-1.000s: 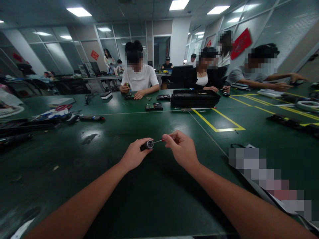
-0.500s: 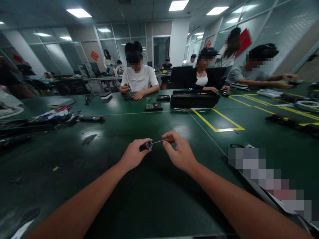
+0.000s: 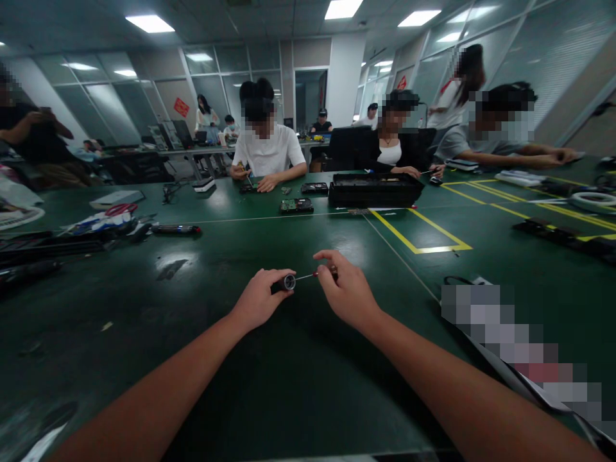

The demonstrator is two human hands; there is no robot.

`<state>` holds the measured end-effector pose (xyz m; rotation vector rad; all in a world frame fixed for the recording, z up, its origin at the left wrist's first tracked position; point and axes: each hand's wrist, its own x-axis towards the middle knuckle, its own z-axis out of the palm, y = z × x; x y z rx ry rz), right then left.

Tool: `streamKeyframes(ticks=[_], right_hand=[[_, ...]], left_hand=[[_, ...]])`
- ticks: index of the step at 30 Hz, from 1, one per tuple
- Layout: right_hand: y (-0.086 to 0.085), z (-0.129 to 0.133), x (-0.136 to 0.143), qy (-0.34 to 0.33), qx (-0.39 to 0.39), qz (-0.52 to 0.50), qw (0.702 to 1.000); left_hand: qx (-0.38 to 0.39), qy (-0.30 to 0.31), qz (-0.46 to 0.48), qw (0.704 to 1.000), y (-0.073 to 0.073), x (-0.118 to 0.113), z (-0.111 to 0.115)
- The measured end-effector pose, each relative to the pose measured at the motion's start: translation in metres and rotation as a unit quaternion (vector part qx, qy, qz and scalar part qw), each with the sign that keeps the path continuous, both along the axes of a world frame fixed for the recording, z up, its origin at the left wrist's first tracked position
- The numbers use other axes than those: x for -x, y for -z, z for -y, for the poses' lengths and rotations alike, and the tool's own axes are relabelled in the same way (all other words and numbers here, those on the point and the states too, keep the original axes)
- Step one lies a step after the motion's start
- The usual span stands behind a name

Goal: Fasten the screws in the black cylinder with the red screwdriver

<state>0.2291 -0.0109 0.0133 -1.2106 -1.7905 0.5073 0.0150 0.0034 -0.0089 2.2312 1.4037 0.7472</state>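
Note:
My left hand (image 3: 262,298) is closed round a short black cylinder (image 3: 287,282) with a pale ring at its end, which faces me. My right hand (image 3: 349,292) grips a screwdriver (image 3: 308,276) with a thin metal shaft and a red collar; its handle is mostly hidden by the fingers, and the index finger is lifted off it. The shaft points left, and its tip is at or close to the cylinder's rim; contact cannot be made out. Both hands are above the green table (image 3: 269,398).
A black tray (image 3: 375,191) and a green circuit board device (image 3: 296,205) lie ahead. Cables and tools (image 3: 106,221) and a black pen-like tool (image 3: 176,230) are at left. A pixelated sheet (image 3: 505,346) lies at right. People work across the table.
My right hand's index finger has lifted and its grip on the screwdriver has shifted. The left hand has hardly moved. A person at the far left has come further into view.

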Motion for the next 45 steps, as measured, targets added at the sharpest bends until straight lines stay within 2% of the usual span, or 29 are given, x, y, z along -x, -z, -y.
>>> streamKeyframes(ticks=[6, 9, 15, 23, 28, 30, 32, 34, 35, 38, 45], right_hand=[[-0.002, -0.002, -0.003, 0.004, 0.029, -0.001, 1.000], [-0.001, -0.004, -0.002, 0.015, 0.019, 0.004, 1.000], [-0.001, -0.001, -0.002, -0.027, 0.018, -0.022, 0.999], [-0.001, -0.001, -0.002, -0.012, 0.042, -0.023, 0.999], [0.001, 0.001, 0.002, -0.027, 0.022, -0.113, 0.993], [0.003, -0.004, 0.004, -0.026, 0.043, -0.180, 0.982], [0.007, -0.011, 0.003, -0.016, 0.092, -0.284, 0.954], [0.011, -0.019, 0.001, 0.036, 0.142, -0.375, 0.916], [0.013, -0.021, -0.001, 0.068, 0.144, -0.388, 0.908], [0.015, -0.024, -0.002, 0.095, 0.110, -0.364, 0.920], [0.013, -0.015, 0.004, 0.035, 0.048, -0.271, 0.961]], left_hand=[[0.004, -0.001, -0.003, 1.000, -0.002, 0.000, 0.001], [-0.003, -0.004, -0.003, 1.000, -0.001, 0.000, 0.001], [0.002, -0.006, -0.009, 1.000, -0.002, -0.001, 0.001], [0.009, -0.024, -0.009, 1.000, -0.003, -0.001, 0.001], [0.011, -0.042, -0.004, 0.999, -0.001, 0.001, 0.001], [0.005, -0.031, 0.005, 0.999, -0.002, 0.000, 0.002], [-0.016, -0.010, 0.018, 1.000, -0.004, -0.001, 0.003], [-0.033, -0.001, 0.027, 0.999, -0.004, -0.002, 0.003], [-0.033, -0.002, 0.026, 0.999, -0.003, -0.002, 0.003], [-0.007, -0.011, 0.017, 1.000, 0.000, -0.003, 0.002], [-0.009, -0.011, 0.027, 1.000, -0.001, -0.005, 0.003]])
